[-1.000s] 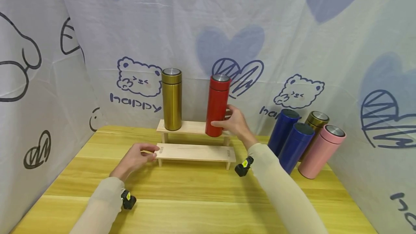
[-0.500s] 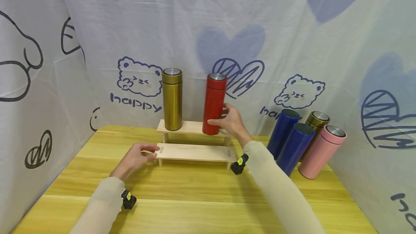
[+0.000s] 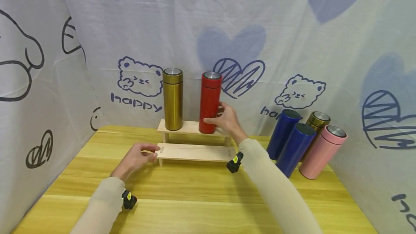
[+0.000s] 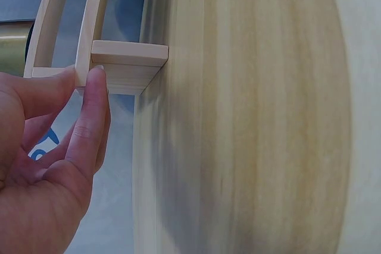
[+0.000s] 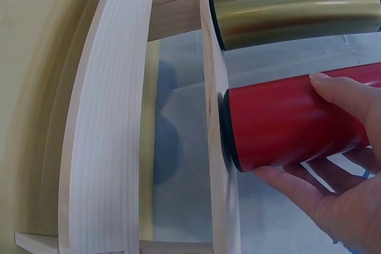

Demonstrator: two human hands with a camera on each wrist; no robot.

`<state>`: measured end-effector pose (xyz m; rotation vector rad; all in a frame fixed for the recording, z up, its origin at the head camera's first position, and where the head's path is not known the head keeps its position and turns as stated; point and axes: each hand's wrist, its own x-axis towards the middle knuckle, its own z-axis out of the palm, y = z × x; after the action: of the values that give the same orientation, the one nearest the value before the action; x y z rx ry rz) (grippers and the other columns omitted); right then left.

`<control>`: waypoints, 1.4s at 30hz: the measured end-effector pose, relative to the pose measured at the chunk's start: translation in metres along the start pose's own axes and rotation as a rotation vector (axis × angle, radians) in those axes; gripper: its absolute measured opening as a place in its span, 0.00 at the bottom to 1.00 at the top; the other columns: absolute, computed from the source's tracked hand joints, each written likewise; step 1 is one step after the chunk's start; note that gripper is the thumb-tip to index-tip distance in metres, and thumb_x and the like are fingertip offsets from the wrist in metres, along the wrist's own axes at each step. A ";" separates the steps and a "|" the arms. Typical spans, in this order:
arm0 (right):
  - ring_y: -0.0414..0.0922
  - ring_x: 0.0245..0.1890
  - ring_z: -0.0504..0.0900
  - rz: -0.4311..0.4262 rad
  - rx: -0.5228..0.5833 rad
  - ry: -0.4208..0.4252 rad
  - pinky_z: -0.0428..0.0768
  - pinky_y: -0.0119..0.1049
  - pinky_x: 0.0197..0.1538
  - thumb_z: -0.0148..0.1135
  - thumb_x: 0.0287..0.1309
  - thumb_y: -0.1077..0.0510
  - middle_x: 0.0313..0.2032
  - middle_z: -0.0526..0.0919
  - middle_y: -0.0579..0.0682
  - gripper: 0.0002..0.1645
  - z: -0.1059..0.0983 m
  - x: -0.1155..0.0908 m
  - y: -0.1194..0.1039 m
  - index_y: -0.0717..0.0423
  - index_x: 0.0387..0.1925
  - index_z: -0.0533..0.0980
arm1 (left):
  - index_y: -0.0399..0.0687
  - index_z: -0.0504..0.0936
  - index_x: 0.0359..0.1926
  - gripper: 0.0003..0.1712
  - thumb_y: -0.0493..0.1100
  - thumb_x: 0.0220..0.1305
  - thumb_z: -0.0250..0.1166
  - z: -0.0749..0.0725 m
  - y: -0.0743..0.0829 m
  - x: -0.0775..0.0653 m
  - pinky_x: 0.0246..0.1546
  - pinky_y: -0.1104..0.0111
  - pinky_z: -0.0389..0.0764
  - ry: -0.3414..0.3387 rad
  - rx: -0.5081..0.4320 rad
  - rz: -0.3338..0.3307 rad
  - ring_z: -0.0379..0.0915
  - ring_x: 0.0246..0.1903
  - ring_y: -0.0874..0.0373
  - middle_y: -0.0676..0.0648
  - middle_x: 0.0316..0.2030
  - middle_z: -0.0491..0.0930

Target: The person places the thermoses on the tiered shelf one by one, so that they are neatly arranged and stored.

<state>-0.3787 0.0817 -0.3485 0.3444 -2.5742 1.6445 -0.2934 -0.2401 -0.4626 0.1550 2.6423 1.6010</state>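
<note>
A red vacuum flask (image 3: 209, 100) with a steel-topped lid is gripped low on its side by my right hand (image 3: 224, 118). Its base is at the upper shelf of the wooden two-step stand (image 3: 195, 151), tilted slightly in the right wrist view; whether it fully rests there I cannot tell. To its left on the same shelf stands a gold vacuum flask (image 3: 173, 100), upright and apart from it. My left hand (image 3: 138, 158) pinches the left end of the stand's lower shelf between thumb and fingers, as the left wrist view shows.
On the right of the wooden table (image 3: 195, 205) stand two blue flasks (image 3: 295, 151), a pink flask (image 3: 321, 152) and another gold flask (image 3: 317, 120), grouped closely. A printed cloth (image 3: 156, 21) hangs behind the table and along both sides.
My right hand has carried the red flask left along the upper shelf, nearer the gold one, and the flask stands straighter. The left hand stays on the stand.
</note>
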 end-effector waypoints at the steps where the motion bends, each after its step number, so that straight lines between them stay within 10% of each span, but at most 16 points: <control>1: 0.57 0.54 0.84 -0.002 0.005 -0.002 0.87 0.51 0.55 0.81 0.50 0.58 0.57 0.82 0.59 0.44 0.001 0.000 0.000 0.56 0.67 0.70 | 0.30 0.81 0.58 0.18 0.29 0.68 0.64 0.000 0.000 0.000 0.44 0.63 0.87 0.000 0.001 0.000 0.87 0.44 0.48 0.28 0.56 0.80; 42: 0.58 0.55 0.84 -0.002 0.029 -0.003 0.87 0.52 0.55 0.81 0.50 0.57 0.57 0.83 0.61 0.45 0.016 0.009 0.001 0.57 0.68 0.70 | 0.31 0.82 0.57 0.17 0.29 0.69 0.63 0.001 -0.003 0.002 0.45 0.62 0.87 0.006 0.002 0.004 0.87 0.44 0.47 0.29 0.56 0.81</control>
<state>-0.3867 0.0657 -0.3546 0.3514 -2.5538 1.6834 -0.2959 -0.2403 -0.4656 0.1560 2.6503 1.6021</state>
